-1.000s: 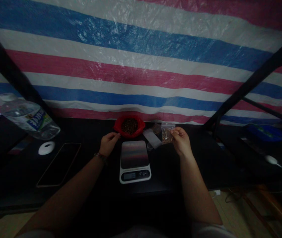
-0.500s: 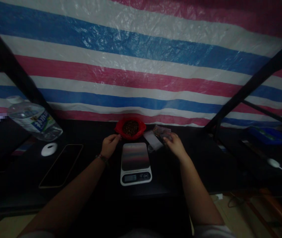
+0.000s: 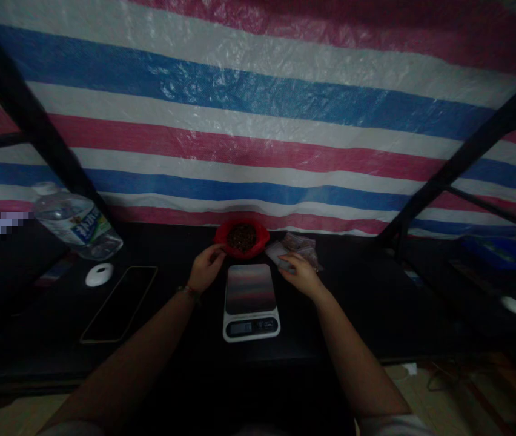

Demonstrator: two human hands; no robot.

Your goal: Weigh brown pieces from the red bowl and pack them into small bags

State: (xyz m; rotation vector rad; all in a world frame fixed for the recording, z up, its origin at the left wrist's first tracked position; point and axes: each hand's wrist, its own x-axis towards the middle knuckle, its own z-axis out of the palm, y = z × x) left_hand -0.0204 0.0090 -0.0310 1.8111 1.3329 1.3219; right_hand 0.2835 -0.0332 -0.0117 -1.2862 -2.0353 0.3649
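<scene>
Right hand (image 3: 302, 275) moved left, fingers (image 3: 287, 261) touching small bags (image 3: 285, 249), grip unclear

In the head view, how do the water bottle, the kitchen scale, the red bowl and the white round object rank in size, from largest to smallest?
1. Water bottle
2. Kitchen scale, close to the bottle in apparent size, and nearer the camera, so this order is unsure
3. Red bowl
4. White round object

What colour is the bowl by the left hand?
Red, holding dark brown bits: the bowl, clearest in the head view.
</scene>
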